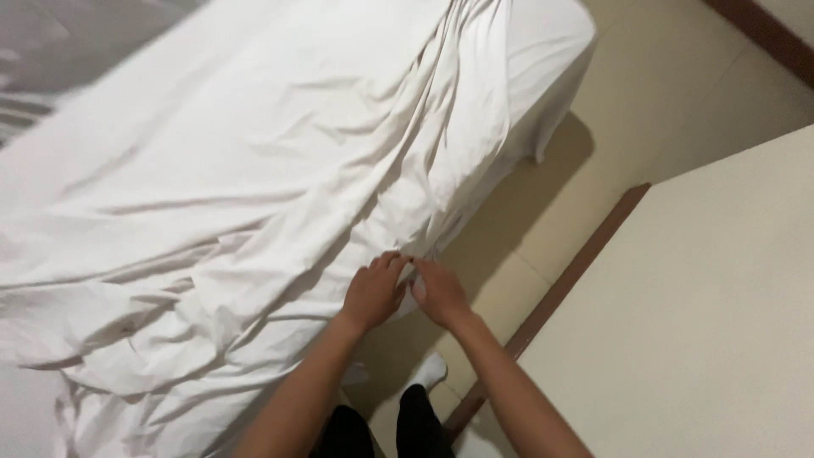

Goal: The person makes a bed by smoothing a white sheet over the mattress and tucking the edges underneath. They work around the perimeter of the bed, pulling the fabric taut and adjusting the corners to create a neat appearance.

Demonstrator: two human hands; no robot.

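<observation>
Two bare arms reach up from the bottom, over dark trousers and a white sock [430,370]. Both hands meet at the bed's edge. Left hand [373,293] and right hand [438,291] touch each other and pinch the same bit of white sheet [254,170]. That sheet lies wrinkled all over the bed [555,102]. Beside it, a strip of pale floor [610,144] runs past a cream wall [712,314] with a brown baseboard [568,280].

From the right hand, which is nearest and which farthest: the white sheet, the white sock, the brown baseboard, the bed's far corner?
1. Rumpled white bedsheet: pinched by the right hand.
2. White sock: just below.
3. Dark brown wooden baseboard: to the right, too close to the sock to call.
4. Bed's far corner: top.
</observation>
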